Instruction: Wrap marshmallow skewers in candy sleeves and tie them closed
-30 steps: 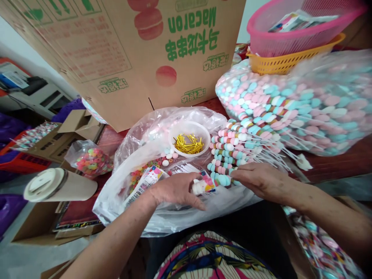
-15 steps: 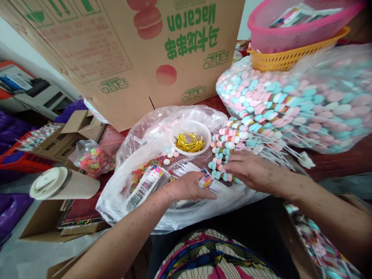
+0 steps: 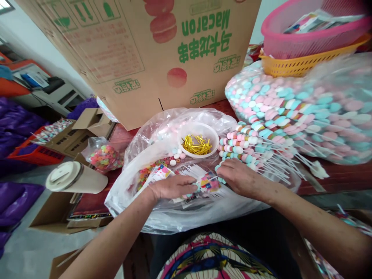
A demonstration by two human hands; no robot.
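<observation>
A big cardboard box (image 3: pixel 139 58) printed "Macaron" stands upside down at the back. Just in front of its lower edge sits a white bowl (image 3: pixel 209 149) of gold twist ties (image 3: pixel 197 144). To the box's right a bulging clear bag of pastel candy skewers (image 3: pixel 305 104) lies under a yellow basket (image 3: pixel 290 66) with a pink basket (image 3: pixel 290 38) nested in it. To the box's lower left are a small open carton (image 3: pixel 81 130), a bag of ring sweets (image 3: pixel 104 157) and a lidded cup (image 3: pixel 77 178) on its side.

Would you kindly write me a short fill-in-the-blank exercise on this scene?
The right hand touches the skewers, palm ___.
The pink basket rests on a ___ basket.
The box reads ___ in green.
The cup lies on its ___.
Answers: down; yellow; Macaron; side.
</observation>
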